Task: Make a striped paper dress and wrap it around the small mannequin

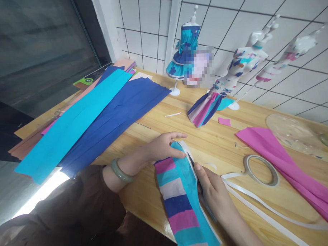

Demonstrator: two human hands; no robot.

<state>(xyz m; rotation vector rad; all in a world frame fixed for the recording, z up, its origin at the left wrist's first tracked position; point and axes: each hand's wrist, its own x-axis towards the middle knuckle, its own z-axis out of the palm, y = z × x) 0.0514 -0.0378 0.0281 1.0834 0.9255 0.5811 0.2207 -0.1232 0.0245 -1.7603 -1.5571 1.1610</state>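
A striped crepe-paper piece (pixel 178 205) in pink, turquoise, white and dark blue hangs over the table's front edge, with a plain turquoise band (pixel 192 193) along its right side. White tape (pixel 184 148) borders that band. My left hand (pixel 171 146) pinches the far end, thumb on top and index finger stretched out. In my right hand (pixel 213 191) is a slim pointed tool, its dark tip (pixel 190 158) against the taped edge. My fingers hide most of the tool, so its kind is unclear.
Blue crepe paper (pixel 118 121) and a turquoise sheet (pixel 72 124) lie left. Small dress forms stand behind, one in a blue dress (pixel 189 39), another with a striped skirt (pixel 205 109). On the right lie a tape roll (pixel 246 166), white ribbon (pixel 264 214) and pink paper (pixel 286 169).
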